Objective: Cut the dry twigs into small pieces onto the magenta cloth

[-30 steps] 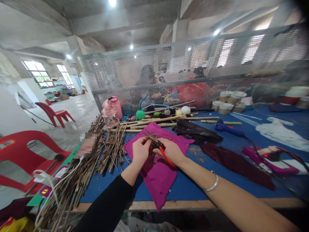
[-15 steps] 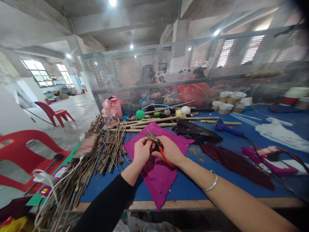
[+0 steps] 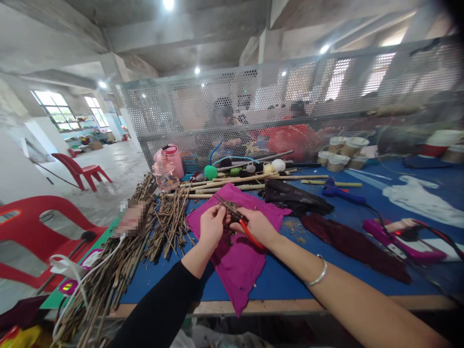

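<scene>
In the head view, with the clock centred on the magenta cloth (image 3: 239, 270) and twelve pointing away from the person, the cloth lies on the blue worktop (image 3: 290, 280), one corner drooping over the near edge at six. The right hand (image 3: 259, 228) has its fingers wrapped around red-handled scissors (image 3: 250, 236), whose blades point toward ten o'clock, above the cloth. The left hand (image 3: 211, 226) is bunched just beside the blades, its fingers drawn together; whether they pinch anything I cannot tell (the bit at their tips is too small to read). Brown scraps (image 3: 229, 237) lie on the cloth between the two hands, and more crumbs (image 3: 295, 232) are scattered on the worktop at three.

A heap of dry twigs (image 3: 166, 227) sits at nine o'clock, and longer stems (image 3: 112, 280) run down toward eight. At eleven stands a pink jug (image 3: 176, 162); at twelve, pale poles (image 3: 235, 181) lie crosswise, with a green ball (image 3: 210, 172) and a white ball (image 3: 278, 166) behind them. A black cloth (image 3: 295, 198) lies at two, a blue glue gun (image 3: 342, 194) just beyond it, and a dark red cloth (image 3: 355, 246) stretches out at three. Past twelve, two people show dimly through a perforated screen (image 3: 174, 106).
</scene>
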Tool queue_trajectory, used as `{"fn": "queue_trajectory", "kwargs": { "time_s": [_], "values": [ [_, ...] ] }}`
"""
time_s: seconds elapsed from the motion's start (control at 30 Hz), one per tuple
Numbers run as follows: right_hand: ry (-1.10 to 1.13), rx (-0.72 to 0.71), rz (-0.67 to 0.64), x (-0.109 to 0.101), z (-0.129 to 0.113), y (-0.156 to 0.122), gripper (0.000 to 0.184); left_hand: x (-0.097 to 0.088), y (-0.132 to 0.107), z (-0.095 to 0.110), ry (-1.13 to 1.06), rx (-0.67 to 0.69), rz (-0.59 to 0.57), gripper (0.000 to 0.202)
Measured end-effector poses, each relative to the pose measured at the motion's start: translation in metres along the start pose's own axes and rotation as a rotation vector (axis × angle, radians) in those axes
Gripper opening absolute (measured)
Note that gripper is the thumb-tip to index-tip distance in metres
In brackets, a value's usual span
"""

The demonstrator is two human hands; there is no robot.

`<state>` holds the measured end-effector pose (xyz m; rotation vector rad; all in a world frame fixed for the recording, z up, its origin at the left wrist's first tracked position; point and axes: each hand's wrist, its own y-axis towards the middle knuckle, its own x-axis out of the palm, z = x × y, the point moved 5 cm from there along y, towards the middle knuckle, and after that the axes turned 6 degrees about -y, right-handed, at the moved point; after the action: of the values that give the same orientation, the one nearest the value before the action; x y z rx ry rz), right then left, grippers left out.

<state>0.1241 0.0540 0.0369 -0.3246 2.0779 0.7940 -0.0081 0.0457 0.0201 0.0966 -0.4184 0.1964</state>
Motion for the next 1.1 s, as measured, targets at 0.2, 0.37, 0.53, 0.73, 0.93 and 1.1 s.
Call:
{"fn": "queue_trajectory", "kwargs": {
  "time_s": [0.2,0.37,0.53,0.73,0.93,1.1],
  "values": [
    [-0.055,-0.022,0.035,-0.002,-0.007,0.000,0.053,0.000,-0.001,0.001,0.018,-0.009,0.018,0.020],
    [-0.028,-0.036,0.046,-0.002,-0.008,-0.001,0.051,0.003,-0.003,0.002,0.024,-0.010,0.010,0.014],
    [0.060,-0.057,0.049,0.002,-0.007,0.000,0.046,0.006,-0.004,0.002,0.021,-0.008,-0.011,0.020],
    [0.106,-0.068,0.018,0.002,-0.007,0.000,0.036,0.000,-0.002,0.003,0.097,0.055,-0.006,0.026],
    [0.087,-0.009,-0.031,0.002,-0.005,0.000,0.034,-0.002,0.001,0.001,0.182,0.059,-0.008,0.024],
    [0.077,0.098,-0.142,-0.008,0.001,0.002,0.049,-0.013,0.007,0.010,0.481,0.064,-0.017,0.025]
  ]
}}
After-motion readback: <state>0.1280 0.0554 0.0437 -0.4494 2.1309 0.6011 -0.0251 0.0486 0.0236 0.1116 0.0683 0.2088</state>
